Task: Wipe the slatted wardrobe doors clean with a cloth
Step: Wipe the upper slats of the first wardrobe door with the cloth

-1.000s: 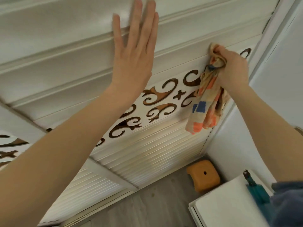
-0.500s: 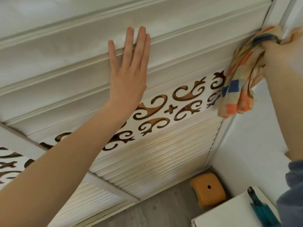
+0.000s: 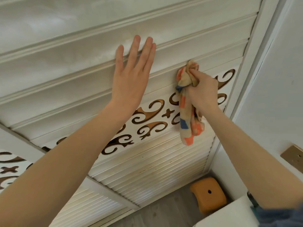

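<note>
The left hand (image 3: 131,79) is laid flat on the wide upper slats of the door (image 3: 65,68), fingers straight, three held together and the outermost spread apart. The cloth (image 3: 186,126) is clamped in the curled fingers of the right hand (image 3: 203,92); its bunched top is pressed to a slat near the door's right edge, just above the fretwork band (image 3: 152,115); its loose end is draped over the band onto the narrow lower slats. An orange stool (image 3: 208,194) is seen on the floor (image 3: 164,213) by the door's lower right corner.
</note>
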